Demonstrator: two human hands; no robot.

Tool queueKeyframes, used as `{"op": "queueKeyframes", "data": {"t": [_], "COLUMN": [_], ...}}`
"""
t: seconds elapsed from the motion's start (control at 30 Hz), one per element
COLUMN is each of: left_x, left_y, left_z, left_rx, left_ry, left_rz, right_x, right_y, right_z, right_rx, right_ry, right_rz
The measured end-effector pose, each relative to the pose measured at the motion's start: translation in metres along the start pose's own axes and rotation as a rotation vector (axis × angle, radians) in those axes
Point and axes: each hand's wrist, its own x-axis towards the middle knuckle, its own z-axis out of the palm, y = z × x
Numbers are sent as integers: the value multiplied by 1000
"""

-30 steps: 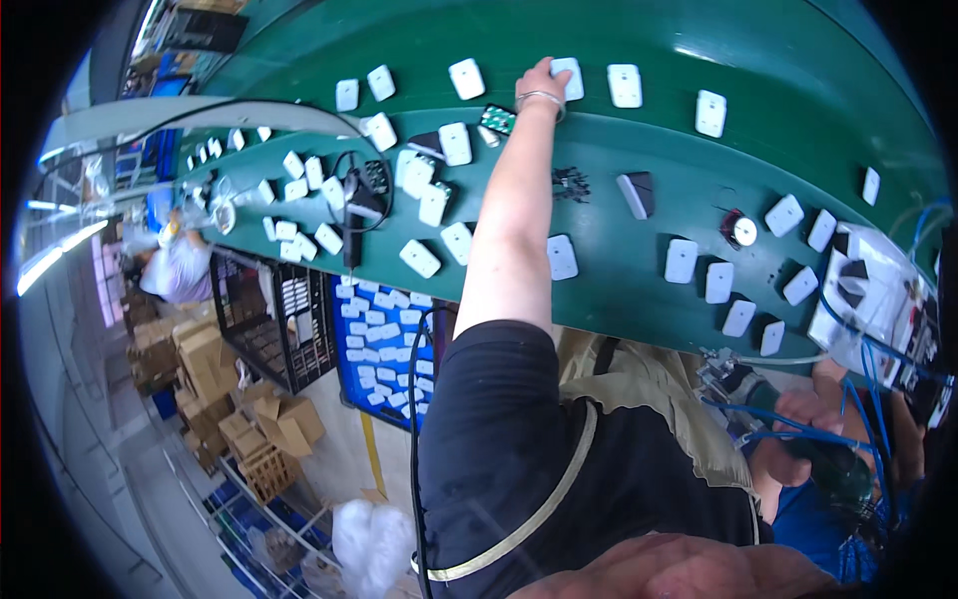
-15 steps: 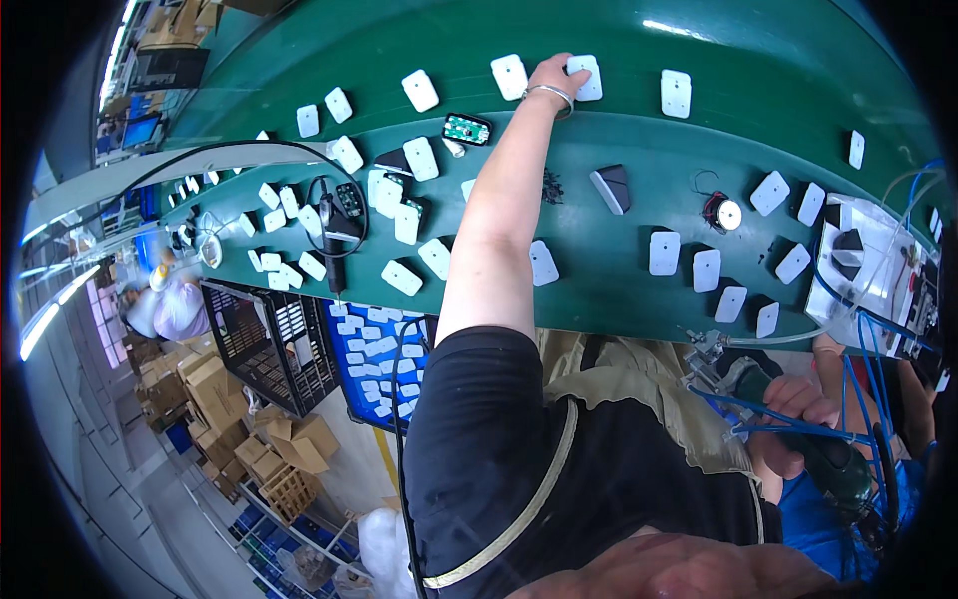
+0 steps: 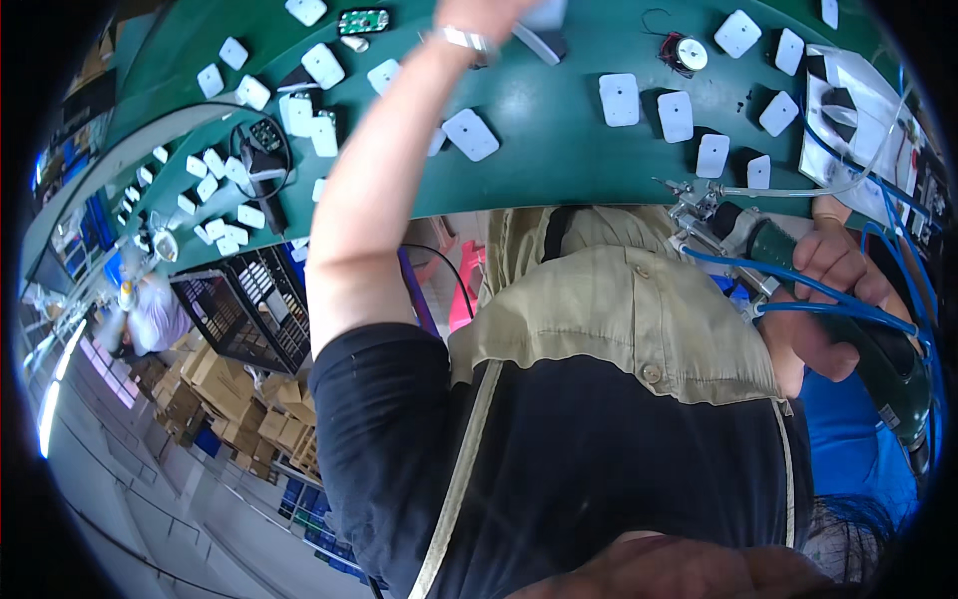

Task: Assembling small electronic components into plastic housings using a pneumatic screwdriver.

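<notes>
My left hand [image 3: 487, 14], a bracelet at its wrist, is at the top edge of the picture, smeared by motion and partly cut off. It grips a white rounded plate [image 3: 545, 14], just over a dark wedge-shaped housing [image 3: 544, 45] on the green bench [image 3: 539, 180]. My right hand [image 3: 833, 275] is closed around the thick dark green handle of a powered screwdriver [image 3: 866, 384]. The tool's metal head [image 3: 704, 215] points left beside the bench's near edge, with a clear tube and blue hoses attached.
Several white plates [image 3: 619, 99] lie across the bench. A round speaker with wires [image 3: 690, 54] and an opened case with a green circuit board [image 3: 363, 21] are there too. A corded black tool [image 3: 264, 180] lies left, above a black crate [image 3: 244, 314]. Another person's arm [image 3: 830, 208] shows at right.
My left hand has lifted the white plate from the far strip and drawn it nearer, to the dark housing. The view has tilted downward. My right hand still grips the screwdriver.
</notes>
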Motion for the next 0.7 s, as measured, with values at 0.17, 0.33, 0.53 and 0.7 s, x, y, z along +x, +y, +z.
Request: {"op": "queueKeyframes", "data": {"t": [0.17,0.33,0.53,0.7], "left_x": [-141,-197,-206,-211], "left_y": [-8,6,9,9], "left_z": [67,104,114,120], "left_rx": [-289,-660,-591,-559], "left_ry": [-42,36,59,46], "left_rz": [-329,-697,-557,-563], "right_x": [0,0,2,4], "right_y": [4,3,6,3], "right_z": [-3,7,21,26], "right_rx": [25,52,132,98], "right_ry": [-151,-145,-158,-186], "right_rz": [-7,19,34,76]}}
